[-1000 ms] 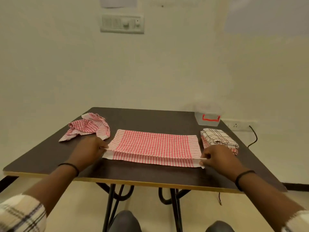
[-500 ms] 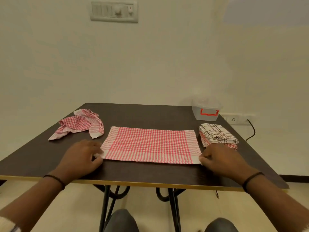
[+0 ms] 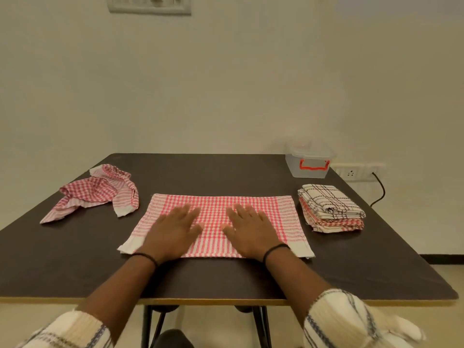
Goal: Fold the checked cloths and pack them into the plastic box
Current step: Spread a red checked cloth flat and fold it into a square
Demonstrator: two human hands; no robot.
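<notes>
— Both hands have left the near corners they were pinching half a second ago: the left hand (image 3: 173,231) and right hand (image 3: 252,231) now lie flat, fingers straight, gripping nothing, side by side on the middle of the red-and-white checked cloth (image 3: 281,222)

— Why flat like that?

— I'd judge it's to press the fresh fold down and smooth it, so the rectangle lies neat on the dark brown table (image 3: 226,169) for another fold

— And the rest?

— A crumpled red-and-white checked cloth (image 3: 100,192) waits at the left, unfolded. At the right sits a stack of folded checked cloths (image 3: 331,209), a black-and-white one on top. Behind it, at the far right corner, stands the clear plastic box with an orange handle (image 3: 310,164)

— Anything in the way?

— Nothing lies between; whether the box's lid is on or off I cannot tell
</notes>
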